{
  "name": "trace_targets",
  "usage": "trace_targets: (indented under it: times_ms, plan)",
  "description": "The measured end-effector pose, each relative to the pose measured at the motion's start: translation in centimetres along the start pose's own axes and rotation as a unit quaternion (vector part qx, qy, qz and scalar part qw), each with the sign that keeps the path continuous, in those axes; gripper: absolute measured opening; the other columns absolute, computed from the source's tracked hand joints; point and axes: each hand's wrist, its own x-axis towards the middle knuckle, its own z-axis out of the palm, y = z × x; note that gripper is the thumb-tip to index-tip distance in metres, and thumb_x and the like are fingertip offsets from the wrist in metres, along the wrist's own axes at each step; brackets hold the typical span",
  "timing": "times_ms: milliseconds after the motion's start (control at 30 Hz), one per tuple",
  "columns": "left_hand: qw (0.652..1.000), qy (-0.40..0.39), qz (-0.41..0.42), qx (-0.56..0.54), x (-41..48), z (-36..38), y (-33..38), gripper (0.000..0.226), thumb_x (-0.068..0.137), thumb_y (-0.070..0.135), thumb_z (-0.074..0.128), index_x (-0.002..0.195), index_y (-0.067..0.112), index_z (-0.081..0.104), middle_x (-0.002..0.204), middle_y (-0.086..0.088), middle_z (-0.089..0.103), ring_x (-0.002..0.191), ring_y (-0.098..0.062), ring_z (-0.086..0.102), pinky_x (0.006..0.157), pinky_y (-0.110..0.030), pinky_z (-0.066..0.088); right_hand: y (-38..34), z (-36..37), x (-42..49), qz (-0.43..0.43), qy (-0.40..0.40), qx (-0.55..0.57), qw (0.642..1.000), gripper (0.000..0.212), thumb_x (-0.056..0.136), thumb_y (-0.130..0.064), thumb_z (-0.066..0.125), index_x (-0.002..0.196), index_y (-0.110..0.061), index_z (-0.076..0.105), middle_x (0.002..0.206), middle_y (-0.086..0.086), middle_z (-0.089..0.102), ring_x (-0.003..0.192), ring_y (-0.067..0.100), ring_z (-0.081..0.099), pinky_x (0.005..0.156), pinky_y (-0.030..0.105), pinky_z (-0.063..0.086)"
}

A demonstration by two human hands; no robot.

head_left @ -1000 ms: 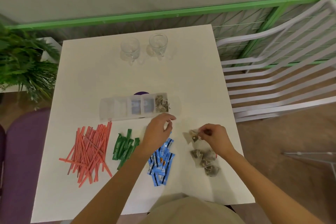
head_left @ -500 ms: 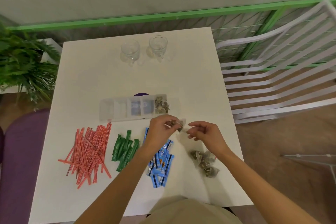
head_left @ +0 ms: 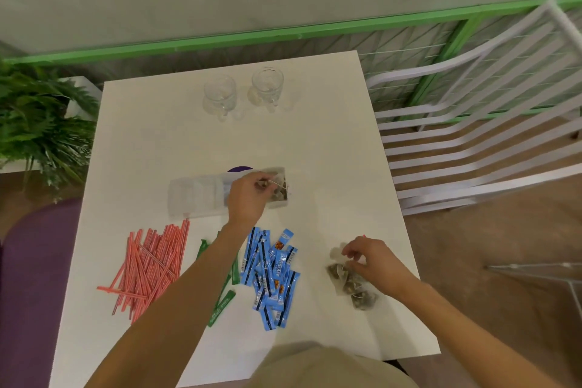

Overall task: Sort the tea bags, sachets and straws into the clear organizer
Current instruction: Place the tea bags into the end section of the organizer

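Head view. A: left hand (head_left: 248,195) over the right-end compartment of the clear organizer (head_left: 195,198). Fingers curled, thumb and forefinger pinching a tea bag (head_left: 278,186) by its string. The bag hangs at the compartment mouth.
B: Why by the string?
A: Probably to lower it in without crushing the mesh. Not yet released.
B: Right hand?
A: Right hand (head_left: 374,264) at the near right of the table (head_left: 315,142). Fingers bent onto the loose tea bags (head_left: 349,286), fingertips closed on the top bag (head_left: 337,253) of the heap. Judged: readying the next one while the left delivers.
B: The rest?
A: Straws (head_left: 151,268), green sachets (head_left: 225,302) and blue sachets (head_left: 272,271) lie in separate heaps on the near side of the organizer. The green ones are partly hidden under the left forearm. Contents of the other compartments are too faint to tell.
B: Progress?
A: Early. Tea bags partway, straws and sachets apparently untouched.
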Motion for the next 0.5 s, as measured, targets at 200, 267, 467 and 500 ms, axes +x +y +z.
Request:
trace_targets:
  times_ms: [200, 267, 467, 500]
  plan:
    - [0.982, -0.029, 0.125, 0.139, -1.5, 1.8, -1.5, 0.046, 0.09, 0.031, 0.063, 0.134, 0.021, 0.054, 0.141, 0.002, 0.053, 0.131, -0.018, 0.046, 0.107, -0.042, 0.04, 0.6, 0.9, -0.3, -0.057, -0.027, -0.123, 0.99, 0.03, 0.093, -0.025, 0.059, 0.122, -0.022, 0.062, 0.121, -0.005, 0.055, 0.108, 0.015, 0.054, 0.09, 0.021, 0.042]
    - [0.966, -0.044, 0.159, 0.2, -2.5, 2.1, -1.7, 0.052, 0.097, 0.039, 0.049, 0.145, 0.02, 0.041, 0.154, 0.001, 0.036, 0.144, -0.02, 0.029, 0.114, -0.045, 0.025, 0.5, 1.3, -0.3, -0.076, -0.032, -0.133, 0.988, 0.036, 0.092, -0.025, 0.059, 0.129, -0.023, 0.058, 0.13, -0.004, 0.052, 0.117, 0.015, 0.051, 0.095, 0.019, 0.038]
    - [0.92, -0.139, 0.145, 0.336, -4.2, 3.0, -3.4, 0.07, 0.094, 0.06, 0.009, 0.154, 0.027, -0.006, 0.161, 0.005, -0.012, 0.148, -0.018, -0.016, 0.115, -0.048, -0.012, 0.0, 2.2, 0.2, -0.085, -0.073, -0.23, 0.967, 0.055, 0.085, -0.031, 0.065, 0.139, -0.029, 0.049, 0.14, -0.003, 0.04, 0.126, 0.018, 0.039, 0.098, 0.027, 0.036]
    - [0.921, -0.137, 0.151, 0.331, -4.4, 3.0, -3.3, 0.069, 0.094, 0.059, 0.011, 0.153, 0.028, -0.006, 0.162, 0.004, -0.01, 0.148, -0.018, -0.015, 0.116, -0.048, -0.011, -0.1, 2.4, 0.3, -0.084, -0.073, -0.238, 0.965, 0.053, 0.084, -0.026, 0.065, 0.135, -0.028, 0.053, 0.135, -0.002, 0.042, 0.122, 0.019, 0.041, 0.093, 0.027, 0.036]
